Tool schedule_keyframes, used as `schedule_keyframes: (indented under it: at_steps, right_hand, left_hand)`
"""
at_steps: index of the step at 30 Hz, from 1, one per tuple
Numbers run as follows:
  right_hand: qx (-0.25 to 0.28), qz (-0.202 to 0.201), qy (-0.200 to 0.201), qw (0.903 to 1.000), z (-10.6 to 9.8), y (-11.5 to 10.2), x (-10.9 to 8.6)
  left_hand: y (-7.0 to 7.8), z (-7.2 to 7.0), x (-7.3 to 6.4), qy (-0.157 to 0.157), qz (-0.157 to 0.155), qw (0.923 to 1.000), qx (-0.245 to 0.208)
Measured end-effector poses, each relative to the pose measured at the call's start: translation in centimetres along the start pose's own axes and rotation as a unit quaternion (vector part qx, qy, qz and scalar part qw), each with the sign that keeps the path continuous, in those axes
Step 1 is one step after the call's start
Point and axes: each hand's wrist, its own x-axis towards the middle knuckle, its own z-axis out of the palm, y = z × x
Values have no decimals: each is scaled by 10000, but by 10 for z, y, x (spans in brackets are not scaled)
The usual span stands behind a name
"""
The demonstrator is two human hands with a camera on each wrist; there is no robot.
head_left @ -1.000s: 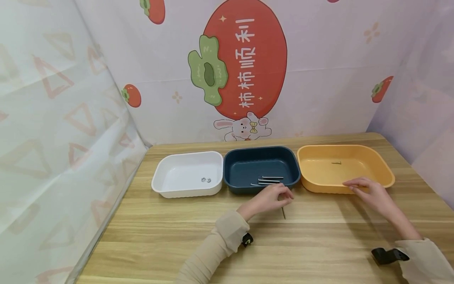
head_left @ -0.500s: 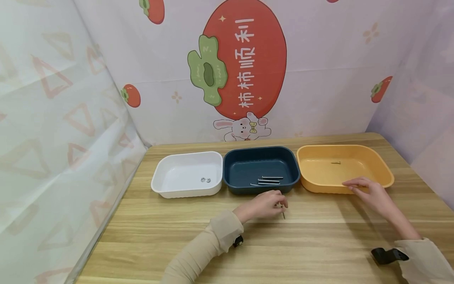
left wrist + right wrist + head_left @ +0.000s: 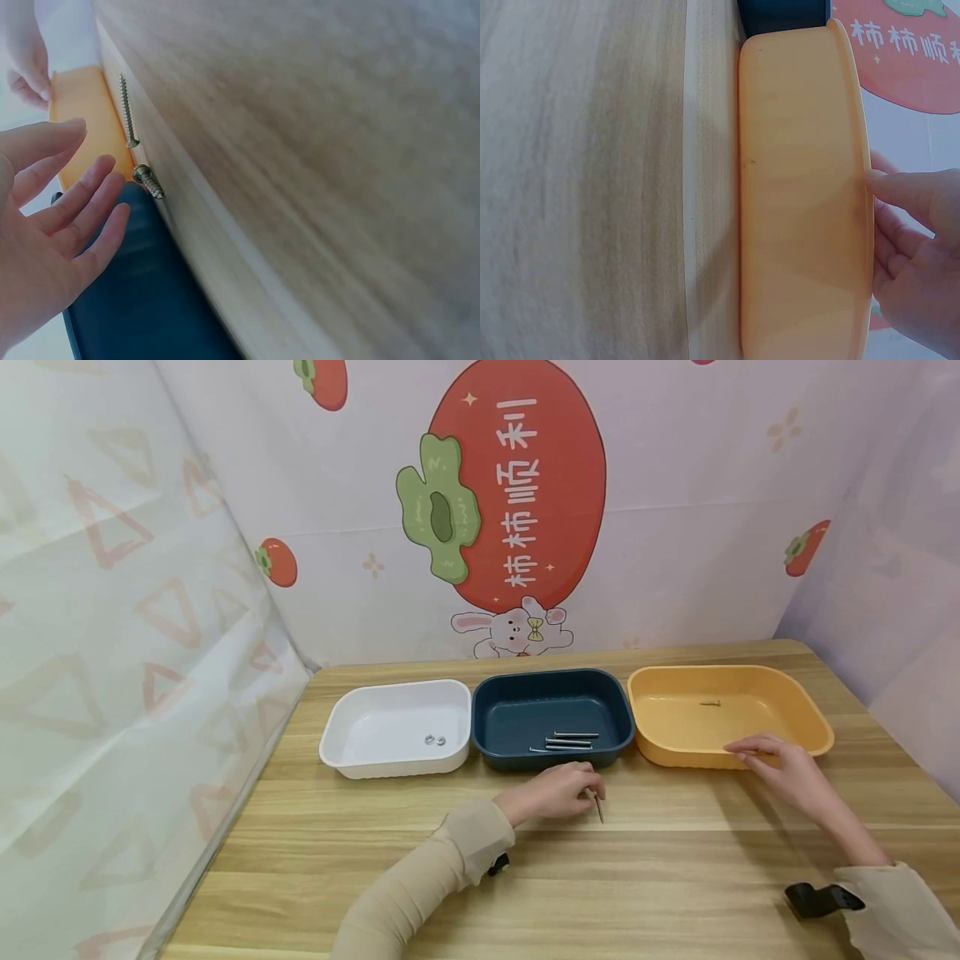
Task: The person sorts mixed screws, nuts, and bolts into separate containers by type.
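My left hand (image 3: 558,792) is low over the table, just in front of the dark blue tray (image 3: 517,762). In the left wrist view its fingers are spread and loosely bent, with nothing between them. Two brass-coloured screws lie just beyond its fingertips: a long screw (image 3: 127,112) and a short, thicker-looking screw (image 3: 148,181). My right hand (image 3: 783,777) grips the front rim of the yellow tray (image 3: 802,187), thumb on the outer side and fingers over the inside.
A white tray (image 3: 397,769) with two nuts (image 3: 435,740) stands left of the blue one. Several long bolts (image 3: 573,743) lie in the blue tray. One small screw (image 3: 710,703) lies in the yellow tray. A printed cloth (image 3: 667,568) hangs behind the wooden table (image 3: 637,893).
My left hand has drawn back from the blue tray's front edge, slightly left and toward me, down beside the screws. The right hand has stayed at the yellow tray's rim.
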Motion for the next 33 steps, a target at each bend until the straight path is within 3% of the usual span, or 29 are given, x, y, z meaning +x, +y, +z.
schedule_keyframes:
  at_steps: [33]
  right_hand:
    - [26, -11, -10, 10000, 1, 2, -1]
  left_hand:
    - [-1, 7, 16, -297, 309, 9980, 458]
